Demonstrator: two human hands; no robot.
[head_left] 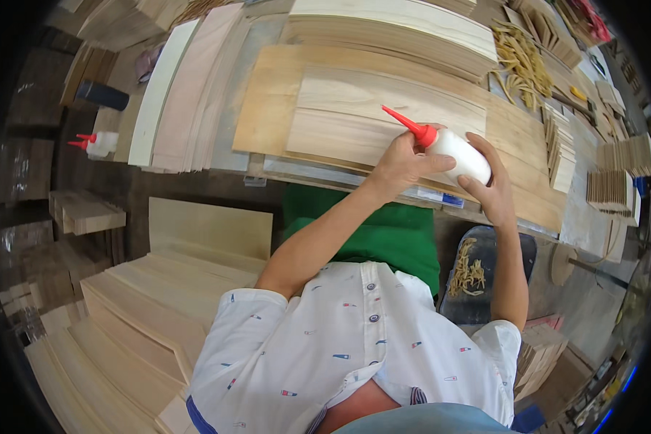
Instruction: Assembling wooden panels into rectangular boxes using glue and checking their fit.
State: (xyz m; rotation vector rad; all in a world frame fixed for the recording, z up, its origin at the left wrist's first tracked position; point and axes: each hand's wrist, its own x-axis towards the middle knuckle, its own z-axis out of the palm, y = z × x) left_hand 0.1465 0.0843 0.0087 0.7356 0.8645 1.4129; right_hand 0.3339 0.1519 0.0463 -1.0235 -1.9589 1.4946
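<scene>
Both my hands hold a white squeeze bottle (456, 148) with a long red pointed nozzle, tilted so that its tip points up and to the left. My left hand (403, 165) is closed round the nozzle end, its thumb lying along the bottle's side. My right hand (493, 181) wraps the base end. Under the bottle lie pale, flat wooden boards (340, 94) side by side, on a larger yellowish board (264, 108) at the table's near edge. Part of the pale boards is hidden behind my hands and the bottle.
Stacked boards stand beyond (390, 36) and to the left (195, 94). Two red-tipped bottles (103, 143) sit at the far left. Yellowish strips (521, 61) and small wooden blocks (560, 148) lie to the right. A dark stool (495, 264) and a board pile (134, 296) flank me.
</scene>
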